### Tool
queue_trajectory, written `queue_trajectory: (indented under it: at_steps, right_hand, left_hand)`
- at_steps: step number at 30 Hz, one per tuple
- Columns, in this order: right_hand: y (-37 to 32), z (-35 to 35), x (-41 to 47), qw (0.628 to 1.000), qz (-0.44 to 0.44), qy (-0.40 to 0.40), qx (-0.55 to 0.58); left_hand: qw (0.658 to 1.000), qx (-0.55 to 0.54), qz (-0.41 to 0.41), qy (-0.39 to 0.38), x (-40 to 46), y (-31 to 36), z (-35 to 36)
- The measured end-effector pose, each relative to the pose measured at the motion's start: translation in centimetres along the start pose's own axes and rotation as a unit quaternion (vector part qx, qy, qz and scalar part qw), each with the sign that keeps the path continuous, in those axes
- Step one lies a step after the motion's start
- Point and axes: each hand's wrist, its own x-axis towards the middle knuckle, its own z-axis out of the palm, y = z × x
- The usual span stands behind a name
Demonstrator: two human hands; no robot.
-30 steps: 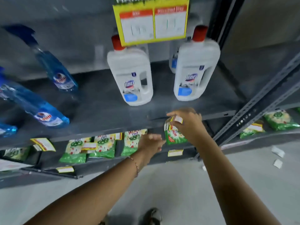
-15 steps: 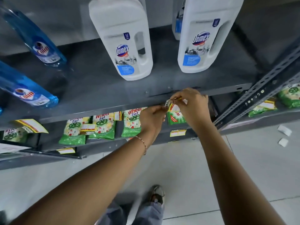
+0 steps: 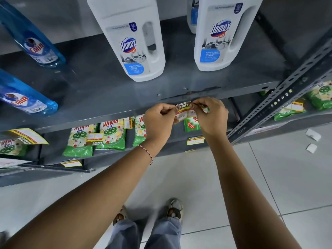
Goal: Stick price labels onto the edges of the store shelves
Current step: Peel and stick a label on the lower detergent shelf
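A price label (image 3: 185, 112), yellow with red and white boxes and the words "SUPER MARKET", is held at the front edge of the grey metal shelf (image 3: 100, 115). My left hand (image 3: 159, 119) pinches its left side. My right hand (image 3: 211, 115) pinches its top right corner, with small bits of paper between the fingers. The label's top lies against the shelf edge and its lower part hangs in front of the shelf below. Other labels hang on shelf edges, one (image 3: 28, 136) at the left and one (image 3: 195, 140) lower down.
Two white Domex bottles (image 3: 133, 44) (image 3: 222, 33) and blue Colin bottles (image 3: 34, 38) stand on the shelf. Green Wheel sachets (image 3: 111, 135) fill the shelf below. A perforated grey upright (image 3: 280, 97) runs at the right. Paper scraps (image 3: 312, 135) lie on the tiled floor.
The view has dropped and come closer to the shelf. My left hand came up to meet my right hand, and both now hold the label spread at the shelf edge.
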Motion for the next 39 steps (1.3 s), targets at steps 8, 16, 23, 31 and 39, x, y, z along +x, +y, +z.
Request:
queue_trajectory:
  at_steps: [8, 16, 23, 31, 39]
  right_hand:
    - [-0.8, -0.1, 0.1, 0.996, 0.075, 0.041, 0.018]
    - [-2.2, -0.1, -1.2, 0.982, 0.137, 0.123, 0.040]
    - [-10.2, 3.8, -5.8, 0.990, 0.091, 0.009, 0.112]
    - [-21.5, 15.2, -11.0, 0.975, 0.001, -0.187, 0.116]
    - [-30.5, 26.1, -15.0, 0.958, -0.104, -0.267, 0.020]
  left_hand:
    - [0.999, 0.026, 0.013, 0.036, 0.4, 0.2, 0.1]
    - [0.999, 0.018, 0.005, 0.039, 0.4, 0.0, -2.2]
    - [0.992, -0.101, -0.047, 0.054, 0.4, -2.0, -10.9]
    - [0.935, -0.256, -0.202, 0.138, 0.1, -5.4, -27.7]
    - [0.897, -0.276, -0.299, 0.171, 3.1, -10.8, -40.6]
